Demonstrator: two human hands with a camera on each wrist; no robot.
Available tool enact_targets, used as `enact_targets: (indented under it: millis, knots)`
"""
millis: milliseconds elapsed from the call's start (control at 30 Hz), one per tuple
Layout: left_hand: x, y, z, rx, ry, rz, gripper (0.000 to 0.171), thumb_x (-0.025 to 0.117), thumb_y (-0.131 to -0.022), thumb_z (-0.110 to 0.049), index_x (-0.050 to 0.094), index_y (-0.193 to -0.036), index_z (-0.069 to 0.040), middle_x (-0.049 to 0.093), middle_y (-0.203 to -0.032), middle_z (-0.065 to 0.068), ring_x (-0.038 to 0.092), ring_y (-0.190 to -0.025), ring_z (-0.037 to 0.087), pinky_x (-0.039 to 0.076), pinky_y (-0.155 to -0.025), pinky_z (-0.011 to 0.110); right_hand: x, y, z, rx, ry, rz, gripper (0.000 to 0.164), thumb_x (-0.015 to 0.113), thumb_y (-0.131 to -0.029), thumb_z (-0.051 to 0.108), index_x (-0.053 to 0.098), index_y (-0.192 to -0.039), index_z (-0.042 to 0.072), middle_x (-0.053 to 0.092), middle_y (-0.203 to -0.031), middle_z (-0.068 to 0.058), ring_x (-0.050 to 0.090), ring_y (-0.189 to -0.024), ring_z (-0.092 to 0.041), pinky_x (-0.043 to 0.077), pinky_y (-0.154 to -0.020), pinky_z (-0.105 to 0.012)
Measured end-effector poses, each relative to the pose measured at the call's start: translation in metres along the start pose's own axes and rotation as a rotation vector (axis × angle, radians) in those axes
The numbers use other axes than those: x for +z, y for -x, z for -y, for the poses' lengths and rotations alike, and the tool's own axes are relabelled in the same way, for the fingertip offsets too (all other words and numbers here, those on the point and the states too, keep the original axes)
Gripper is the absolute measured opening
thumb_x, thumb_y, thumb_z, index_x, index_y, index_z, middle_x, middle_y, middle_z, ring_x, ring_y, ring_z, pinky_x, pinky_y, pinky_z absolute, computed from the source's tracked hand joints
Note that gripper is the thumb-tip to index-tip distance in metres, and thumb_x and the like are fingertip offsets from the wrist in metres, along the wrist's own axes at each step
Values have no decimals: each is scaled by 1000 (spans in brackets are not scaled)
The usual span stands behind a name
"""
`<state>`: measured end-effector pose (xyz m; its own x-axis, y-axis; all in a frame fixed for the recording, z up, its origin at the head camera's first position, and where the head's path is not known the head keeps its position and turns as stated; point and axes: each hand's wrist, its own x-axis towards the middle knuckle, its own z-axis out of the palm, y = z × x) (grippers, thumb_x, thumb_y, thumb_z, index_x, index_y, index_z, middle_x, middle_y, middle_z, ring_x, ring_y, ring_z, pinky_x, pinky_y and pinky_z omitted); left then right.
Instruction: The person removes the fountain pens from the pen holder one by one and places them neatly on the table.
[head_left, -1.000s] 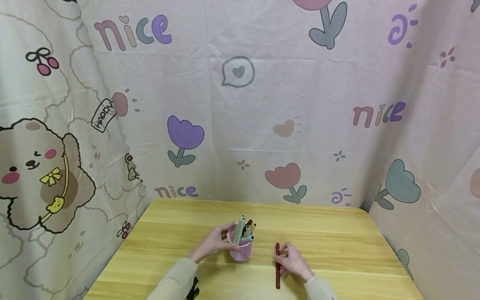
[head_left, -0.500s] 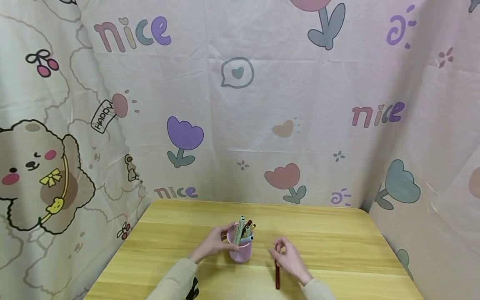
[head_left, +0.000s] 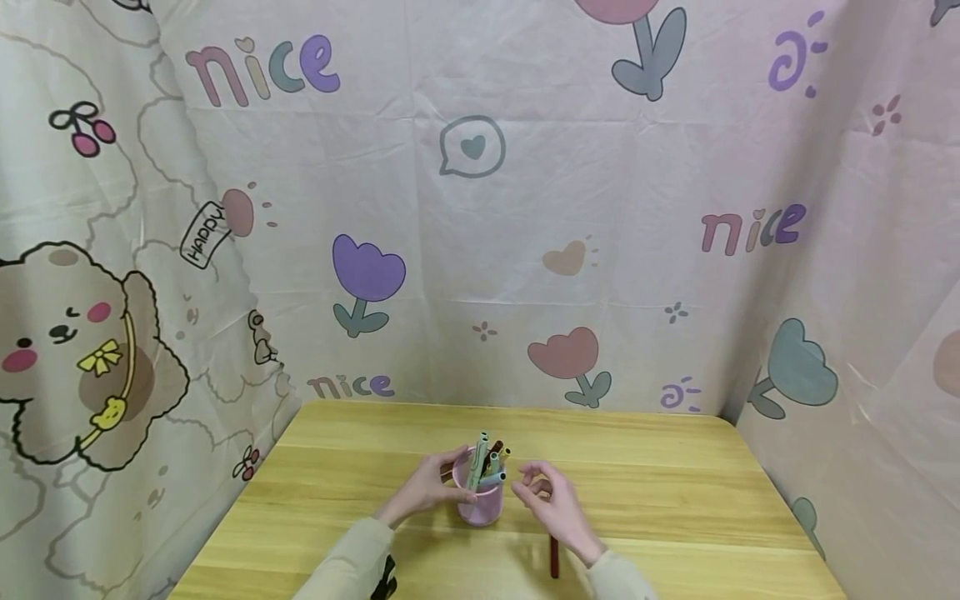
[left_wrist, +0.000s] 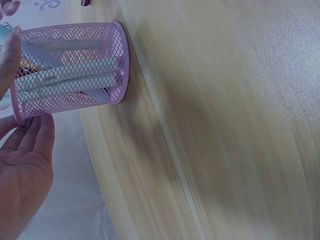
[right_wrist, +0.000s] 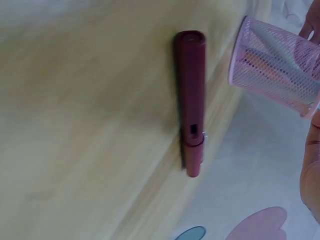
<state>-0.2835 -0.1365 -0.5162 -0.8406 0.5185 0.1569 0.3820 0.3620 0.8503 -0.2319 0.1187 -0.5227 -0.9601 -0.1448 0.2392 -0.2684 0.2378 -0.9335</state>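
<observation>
A pink mesh pen cup (head_left: 482, 510) stands near the middle of the table, filled with several pens, among them pale green pens (head_left: 477, 465). My left hand (head_left: 424, 487) grips the cup at its rim, thumb on the near side and fingers on the far side (left_wrist: 30, 142). Just right of the cup, my right hand (head_left: 553, 504) hovers with loosely bent fingers and nothing in them. Below that hand a dark red pen (head_left: 554, 558) lies on the tabletop, its upper part hidden in the head view. The right wrist view shows the whole pen (right_wrist: 192, 100).
The wood-grain table (head_left: 675, 492) meets a printed cloth backdrop (head_left: 480, 250) at its far edge. More patterned cloth hangs at both sides. A black item (head_left: 385, 579) shows beside the left sleeve.
My right hand has let go of the dark red pen and moved left and away toward the cup. The pen stays on the table. My left hand keeps its hold on the cup.
</observation>
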Motion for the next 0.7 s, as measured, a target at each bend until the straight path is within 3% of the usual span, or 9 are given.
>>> enact_targets:
  millis: [300,533,700]
  knots:
    - [0,-1,2,0,1,3,92,85,-78,-14,33,-147,16,42,-150,35,49,-135,50,45,-113,54,12,-6,6,-71,17,6,30,74,-90,17,65,-113,-1,66,-95,-14,62,-73,-5,59,-66,-17]
    - [0,0,1,4,-5,0,91,85,-78,-13,34,-148,14,43,-150,35,49,-135,50,46,-112,55,16,-10,8,-64,19,16,30,75,-89,17,65,-111,0,66,-95,-14,63,-74,-7,59,-64,-17]
    - [0,-1,2,10,2,4,91,85,-79,-14,33,-148,15,42,-151,35,48,-136,50,44,-113,54,20,-5,33,-34,15,-19,24,74,-88,5,64,-107,-5,65,-92,-18,60,-71,-9,55,-60,-14]
